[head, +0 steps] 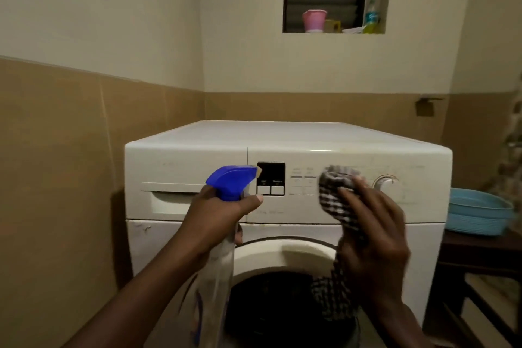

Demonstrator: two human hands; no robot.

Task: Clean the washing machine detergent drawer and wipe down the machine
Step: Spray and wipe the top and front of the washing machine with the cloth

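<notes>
Both hands worked at the white front-loading washing machine (197, 161).
The left hand (223, 209) gripped a clear spray bottle with a blue trigger head (230, 182); the right hand (372, 237) pressed a dark checked cloth (334, 192) against the control panel, left of the blurred white dial (387, 182). The closed detergent drawer (169, 202) sat far left.

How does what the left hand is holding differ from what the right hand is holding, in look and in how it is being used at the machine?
The left hand grips a rigid clear spray bottle with a blue trigger head, held in the air short of the washing machine. The right hand holds a soft checked cloth, pressed against the control panel beside the dial, its loose end hanging down. The bottle is plain and see-through; the cloth is dark and patterned. Both are at control-panel height.
</notes>
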